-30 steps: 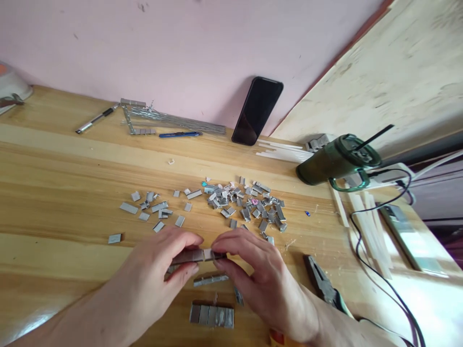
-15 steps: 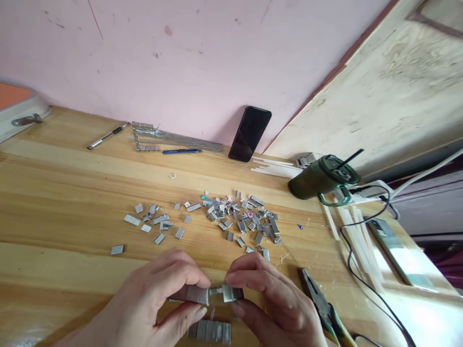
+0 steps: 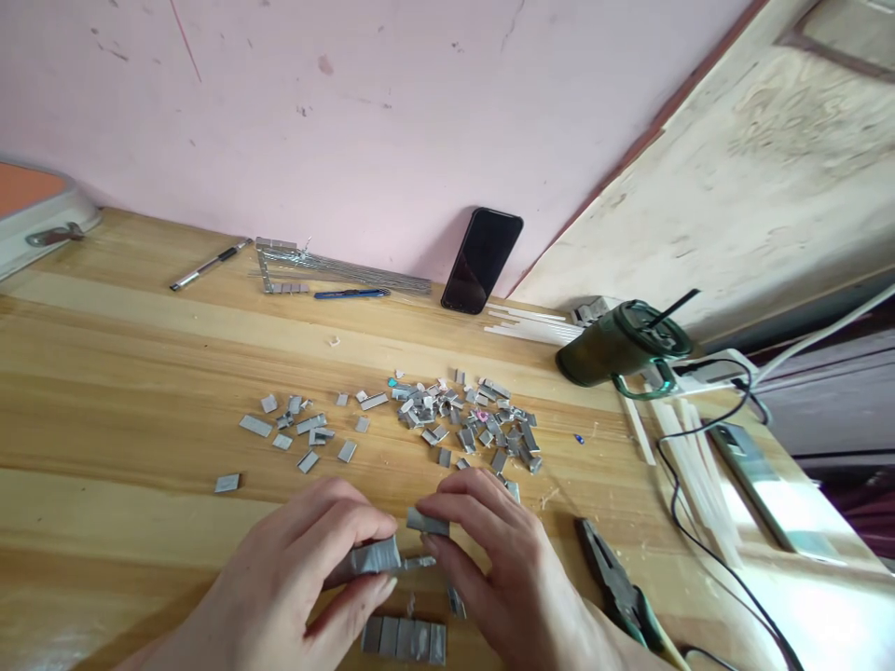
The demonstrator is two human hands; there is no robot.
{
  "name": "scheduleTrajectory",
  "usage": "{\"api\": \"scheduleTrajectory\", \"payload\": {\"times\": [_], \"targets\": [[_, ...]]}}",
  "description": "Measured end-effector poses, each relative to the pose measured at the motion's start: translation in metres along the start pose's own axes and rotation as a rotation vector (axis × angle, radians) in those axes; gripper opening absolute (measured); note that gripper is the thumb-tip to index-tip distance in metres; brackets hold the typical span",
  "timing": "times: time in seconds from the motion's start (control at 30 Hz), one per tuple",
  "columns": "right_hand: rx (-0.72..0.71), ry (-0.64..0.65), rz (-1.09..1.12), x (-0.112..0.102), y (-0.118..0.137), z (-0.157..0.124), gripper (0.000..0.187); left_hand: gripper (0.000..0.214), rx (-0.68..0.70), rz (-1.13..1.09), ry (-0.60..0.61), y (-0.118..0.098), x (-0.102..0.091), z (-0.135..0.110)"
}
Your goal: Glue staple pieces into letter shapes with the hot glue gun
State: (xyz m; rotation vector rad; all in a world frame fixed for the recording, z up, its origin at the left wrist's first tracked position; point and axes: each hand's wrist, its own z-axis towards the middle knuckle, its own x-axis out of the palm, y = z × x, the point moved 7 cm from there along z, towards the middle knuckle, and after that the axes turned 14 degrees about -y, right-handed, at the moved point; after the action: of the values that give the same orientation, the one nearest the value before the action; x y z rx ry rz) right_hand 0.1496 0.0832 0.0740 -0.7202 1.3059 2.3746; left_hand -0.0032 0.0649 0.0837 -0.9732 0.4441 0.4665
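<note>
My left hand is closed, its thumb and fingers pinching a grey metal block made of small flat pieces. A thin metal strip juts from the block's right end. Between the thumb and fingers of my right hand is a small grey metal piece, held above the strip and apart from the block. Below both hands, a row of grey metal pieces lies side by side on the wooden table. Another metal piece shows partly beside my right hand.
Small metal pieces lie in a large pile and a smaller group. Pliers rest at the right. Farther back are a pen, a blue-handled tool, a phone, a green mug and white strips.
My right hand has pulled its small metal piece up and away from the strip's end. The block in my left hand has tilted and shifted slightly left.
</note>
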Motion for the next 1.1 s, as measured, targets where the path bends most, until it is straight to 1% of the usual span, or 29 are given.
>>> {"api": "scheduleTrajectory", "payload": {"times": [0.17, 0.33, 0.43, 0.53, 0.6, 0.63, 0.67, 0.73, 0.83, 0.9, 0.97, 1.1], "targets": [[-0.103, 0.071, -0.229, 0.017, -0.007, 0.004, 0.018, 0.021, 0.017, 0.044, -0.020, 0.000, 0.000, -0.002], [-0.217, 0.072, -0.450, 0.029, -0.013, 0.004, 0.015, 0.024, -0.004, 0.005, -0.013, 0.000, 0.000, 0.001], [-0.208, 0.116, -0.499, 0.036, -0.020, 0.003, 0.015, 0.021, -0.009, -0.019, -0.042, -0.002, -0.001, 0.001], [-0.165, 0.152, -0.468, 0.036, -0.023, 0.003, 0.014, 0.021, -0.010, -0.005, -0.036, -0.003, -0.001, 0.000], [-0.091, 0.138, -0.345, 0.029, -0.020, 0.006, 0.012, 0.022, 0.002, 0.020, -0.018, -0.003, 0.000, -0.001], [-0.028, 0.116, -0.245, 0.024, -0.018, 0.008, 0.009, 0.023, 0.014, 0.036, -0.011, -0.003, 0.001, -0.001], [0.050, 0.094, -0.129, 0.018, -0.016, 0.010, 0.008, 0.023, 0.025, 0.056, -0.006, -0.003, 0.002, -0.002], [0.234, 0.064, 0.101, 0.010, -0.013, 0.013, 0.010, 0.022, 0.046, 0.096, -0.003, -0.003, 0.003, -0.002], [0.488, 0.142, 0.319, 0.012, -0.009, 0.011, 0.009, 0.019, 0.088, 0.128, -0.011, -0.004, 0.006, -0.002], [0.616, 0.206, 0.368, 0.018, -0.009, 0.008, 0.006, 0.019, 0.120, 0.145, -0.039, -0.007, 0.005, -0.002], [0.697, 0.246, 0.378, 0.023, -0.009, 0.006, 0.005, 0.020, 0.153, 0.178, -0.051, -0.011, 0.005, -0.001], [0.731, 0.266, 0.365, 0.028, -0.010, 0.006, 0.008, 0.021, 0.226, 0.240, -0.031, -0.016, 0.006, 0.000]]}}
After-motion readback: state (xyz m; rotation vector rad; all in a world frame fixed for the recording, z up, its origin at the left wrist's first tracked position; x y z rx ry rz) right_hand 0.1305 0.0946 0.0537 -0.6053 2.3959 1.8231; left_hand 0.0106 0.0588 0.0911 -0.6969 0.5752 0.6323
